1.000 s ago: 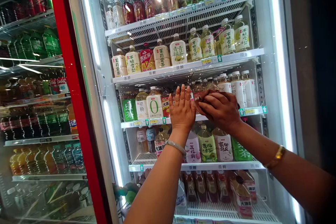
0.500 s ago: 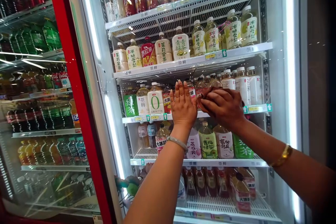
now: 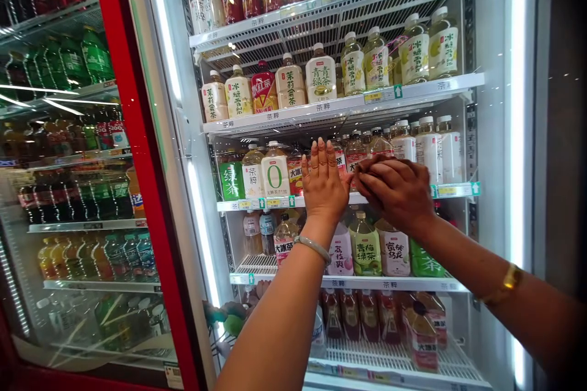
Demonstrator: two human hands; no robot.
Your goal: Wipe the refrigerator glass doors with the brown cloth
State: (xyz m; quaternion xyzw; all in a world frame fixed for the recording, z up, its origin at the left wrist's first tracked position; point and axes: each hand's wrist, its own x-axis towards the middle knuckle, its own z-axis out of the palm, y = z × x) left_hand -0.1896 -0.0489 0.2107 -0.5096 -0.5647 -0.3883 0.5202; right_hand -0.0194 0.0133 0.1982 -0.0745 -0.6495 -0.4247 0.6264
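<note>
My left hand lies flat with fingers stretched upward against the glass door of a drinks cooler. A pale bangle sits on that wrist. Just to its right, my right hand is bent round a bunched brown cloth, pressed to the same glass. Much of the cloth is hidden under the fingers. Behind the glass, level with my hands, a white-labelled bottle marked 0 and several other tea bottles stand on a shelf. A green-labelled bottle is on the shelf below.
A red door frame divides this cooler from another at the left, which holds green bottles and cans. Lit strips run up the sides. Dark leaf-like shapes with a green round patch show at lower left, perhaps a reflection.
The view has shifted slightly, so the shelves sit a little farther right. My right hand with the cloth has moved slightly right and down; my left hand stays flat on the glass.
</note>
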